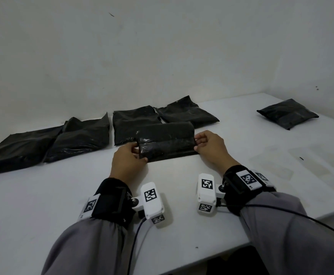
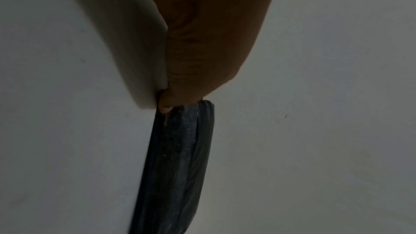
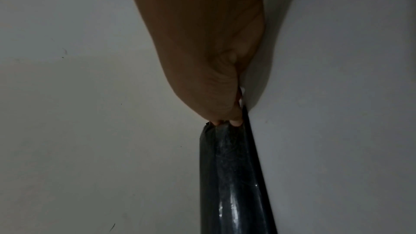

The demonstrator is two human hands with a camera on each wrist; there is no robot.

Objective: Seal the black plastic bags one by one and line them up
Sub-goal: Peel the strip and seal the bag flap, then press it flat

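Head view: the left hand (image 1: 127, 163) and the right hand (image 1: 211, 148) hold one black plastic bag (image 1: 166, 143) between them, near the middle of the white table (image 1: 241, 205). The left hand pinches the bag's left end between thumb and curled fingers; the right hand pinches the right end in the same manner. The bag's lower edge lies on the table surface, and its top flap is folded over toward the person.

Behind the held bag, four more black bags lie in a rough row along the wall side of the table: far-left bag (image 1: 17, 151), second bag (image 1: 82, 139), third bag (image 1: 130, 124) and fourth bag (image 1: 188, 114). The first two overlap at their edges, and the held bag partly covers the third. A fifth bag (image 1: 287, 114) lies well apart at the far right of the table.

Left wrist view: the fingertips (image 2: 167, 103) press on the end of the bag (image 2: 178, 166), seen edge-on against the table.

Right wrist view: the fingertips (image 3: 235, 122) grip the end of the bag (image 3: 231, 175), whose glossy surface shows light reflections
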